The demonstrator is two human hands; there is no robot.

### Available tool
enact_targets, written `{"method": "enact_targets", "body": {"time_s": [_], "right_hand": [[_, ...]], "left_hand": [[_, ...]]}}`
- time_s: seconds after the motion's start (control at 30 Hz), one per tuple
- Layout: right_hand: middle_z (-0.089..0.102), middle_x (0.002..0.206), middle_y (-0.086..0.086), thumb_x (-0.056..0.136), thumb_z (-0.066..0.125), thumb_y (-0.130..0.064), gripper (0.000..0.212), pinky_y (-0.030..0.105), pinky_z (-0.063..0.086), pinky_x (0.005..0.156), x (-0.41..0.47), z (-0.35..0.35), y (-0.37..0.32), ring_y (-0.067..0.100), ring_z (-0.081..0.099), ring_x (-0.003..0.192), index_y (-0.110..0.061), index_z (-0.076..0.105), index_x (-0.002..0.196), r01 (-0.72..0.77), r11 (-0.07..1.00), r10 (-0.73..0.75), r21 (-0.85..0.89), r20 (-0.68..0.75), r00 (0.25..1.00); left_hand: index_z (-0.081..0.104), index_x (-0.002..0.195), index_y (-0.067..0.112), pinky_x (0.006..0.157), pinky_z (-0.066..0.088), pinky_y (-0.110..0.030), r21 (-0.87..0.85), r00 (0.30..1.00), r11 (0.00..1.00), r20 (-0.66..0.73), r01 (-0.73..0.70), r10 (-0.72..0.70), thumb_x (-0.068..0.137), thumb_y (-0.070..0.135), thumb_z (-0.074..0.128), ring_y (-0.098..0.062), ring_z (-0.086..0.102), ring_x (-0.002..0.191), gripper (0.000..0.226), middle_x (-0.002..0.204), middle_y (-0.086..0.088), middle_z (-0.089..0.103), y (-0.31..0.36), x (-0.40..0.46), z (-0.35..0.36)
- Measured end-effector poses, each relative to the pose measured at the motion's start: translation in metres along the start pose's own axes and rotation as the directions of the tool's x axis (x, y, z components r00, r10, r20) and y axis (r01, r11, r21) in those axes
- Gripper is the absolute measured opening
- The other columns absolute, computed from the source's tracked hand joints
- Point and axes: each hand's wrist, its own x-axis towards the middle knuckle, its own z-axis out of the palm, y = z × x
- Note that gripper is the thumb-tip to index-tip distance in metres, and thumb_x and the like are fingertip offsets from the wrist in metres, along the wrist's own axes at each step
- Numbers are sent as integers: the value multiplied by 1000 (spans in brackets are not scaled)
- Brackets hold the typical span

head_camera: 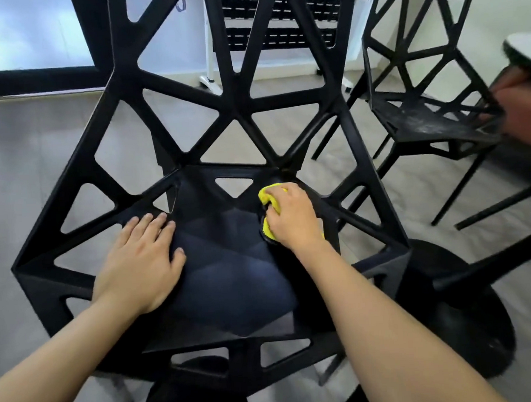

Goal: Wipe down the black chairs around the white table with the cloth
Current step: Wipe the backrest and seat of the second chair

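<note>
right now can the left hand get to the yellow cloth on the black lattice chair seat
Probably yes: the left hand lies flat on the same seat, bare seat between, though the right hand grips the yellow cloth.

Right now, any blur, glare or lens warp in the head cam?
Head view: strong wide-angle warp bends the near chair; a blurred hand smears the right edge; the window top left is blown out; the yellow cloth and both hands stay sharp.
</note>
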Motion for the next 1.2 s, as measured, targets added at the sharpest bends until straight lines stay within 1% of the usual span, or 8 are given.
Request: {"method": "enact_targets", "body": {"time_s": [0.1, 0.23, 0.4, 0.5, 0.63, 0.8, 1.03, 1.2], "right_hand": [[60, 121, 5, 82, 44, -29, 40, 43, 40, 103, -33, 5, -39, 28, 54, 111, -24, 69, 114, 77, 996, -81, 49, 87, 993], [58, 125, 7, 88, 56, -21, 35, 47, 41, 99, -80, 8, -84, 31, 51, 110, -22, 65, 122, 238, 965, -254, 110, 174, 951], [56, 127, 3, 89, 57, -22, 38, 40, 40, 101, -121, -13, -92, 28, 50, 110, -27, 62, 127, 253, 958, -273, 134, 162, 948], [59, 126, 0, 87, 55, -26, 38, 37, 41, 101, -132, -30, -69, 25, 52, 112, -27, 64, 124, 201, 975, -214, 91, 166, 963], [62, 121, -1, 83, 47, -31, 42, 40, 45, 100, -125, -62, -3, 22, 56, 115, -23, 68, 119, 12, 1000, -12, -6, -5, 1000], [64, 116, 0, 83, 46, -27, 40, 42, 46, 97, -134, -56, -14, 23, 56, 111, -19, 69, 115, 3, 999, -7, -39, -91, 996], [61, 121, 7, 81, 60, -22, 35, 43, 45, 90, -179, -7, -124, 31, 56, 103, -20, 68, 115, 213, 976, -209, 47, -86, 974], [63, 122, 10, 79, 64, -14, 37, 43, 46, 99, -189, -23, -86, 31, 58, 108, -13, 71, 116, 334, 942, -323, 12, -233, 917]], "left_hand": [[53, 142, 4, 122, 20, -45, -18, 1000, 1000, -6, -4, 4, 92, 48, 20, -30, 38, 144, 74, 150, -15, 47, 0, 0, 1], [55, 139, 2, 121, 20, -45, -35, 1000, 999, -15, -11, 11, 92, 47, 19, -34, 41, 141, 74, 147, -18, 50, 0, 1, 3], [56, 137, 0, 120, 20, -46, -48, 999, 998, -11, -33, 32, 91, 45, 20, -36, 42, 140, 74, 146, -20, 51, 0, 0, 0], [56, 137, 0, 120, 19, -46, -66, 1000, 997, -2, -29, 29, 90, 44, 22, -36, 40, 141, 72, 147, -20, 50, 0, 0, -3], [52, 141, 1, 122, 15, -44, -77, 1000, 997, -4, -22, 22, 95, 40, 27, -35, 36, 143, 65, 151, -19, 45, 1, -2, -7], [50, 142, 2, 123, 14, -43, -63, 1000, 998, -11, -17, 16, 98, 36, 33, -33, 34, 144, 58, 152, -18, 44, 2, -3, -8], [55, 133, -6, 120, 20, -50, -120, 997, 991, -47, -60, 55, 94, 26, 53, -42, 41, 137, 51, 144, -26, 49, 1, 0, 0], [58, 129, -7, 117, 22, -52, -134, 994, 988, -95, -71, 59, 95, 25, 52, -45, 43, 134, 47, 141, -29, 51, -2, 2, 9]]}}
